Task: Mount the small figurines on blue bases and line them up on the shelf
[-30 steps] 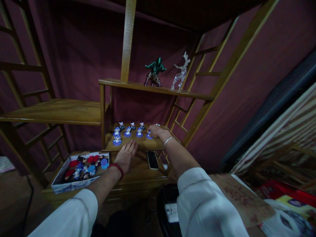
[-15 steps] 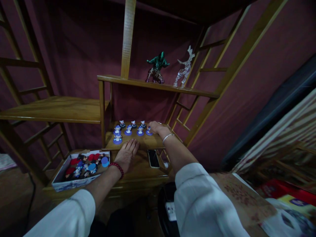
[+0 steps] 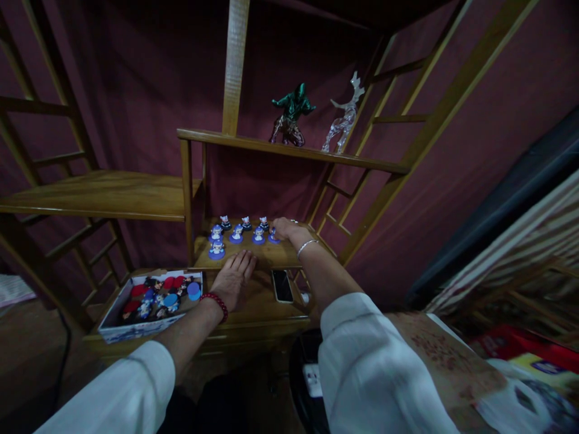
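My right hand is closed at the right end of a row of small purple-and-white figurines on round purple bases. Its fingers grip the endmost figurine, which they partly cover. My left hand lies flat with fingers stretched out over the front edge of the low wooden shelf, holding nothing. Just beyond its fingertips stands a purple figurine, in front of the row. Behind the row are three small dark-based figurines.
A shallow box at the lower left holds several red, blue and black figurines. A phone lies between my forearms. On the upper shelf stand a green-and-bronze figure and a clear deer ornament. A wooden post rises there.
The view has shifted slightly, so the shelves sit a little higher in the picture. Both hands keep almost the same places, the right one still at the endmost figurine.
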Demonstrator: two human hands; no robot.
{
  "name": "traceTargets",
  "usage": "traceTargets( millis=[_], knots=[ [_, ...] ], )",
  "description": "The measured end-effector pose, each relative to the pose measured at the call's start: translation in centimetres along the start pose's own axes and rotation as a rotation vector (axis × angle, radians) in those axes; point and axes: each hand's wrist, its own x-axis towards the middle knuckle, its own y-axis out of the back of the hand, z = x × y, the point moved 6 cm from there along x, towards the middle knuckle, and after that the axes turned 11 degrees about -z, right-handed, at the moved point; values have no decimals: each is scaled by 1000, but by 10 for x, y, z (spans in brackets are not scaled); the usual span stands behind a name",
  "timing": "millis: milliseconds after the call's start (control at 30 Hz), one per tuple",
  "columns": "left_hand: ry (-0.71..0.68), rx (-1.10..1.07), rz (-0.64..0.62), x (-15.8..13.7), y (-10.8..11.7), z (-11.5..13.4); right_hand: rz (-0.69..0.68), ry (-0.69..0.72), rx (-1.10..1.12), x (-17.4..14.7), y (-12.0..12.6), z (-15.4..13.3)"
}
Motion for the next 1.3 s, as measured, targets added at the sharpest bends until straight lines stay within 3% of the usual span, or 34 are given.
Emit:
traceTargets(
  millis=[200, 700, 933, 1300],
  knots=[
    [-7, 14, 17, 0, -3, -1, 0, 0, -6, -1, 0, 0],
    [-12, 5, 24, -1, 0, -2, 152, -29, 27, -41, 24, 5],
    [-18, 12, 17, 1, -3, -2, 124, -14, 33, -38, 13, 5],
    [-2, 25, 13, -1, 2, -1, 134, 35, 66, -3, -13, -3]
  ],
)
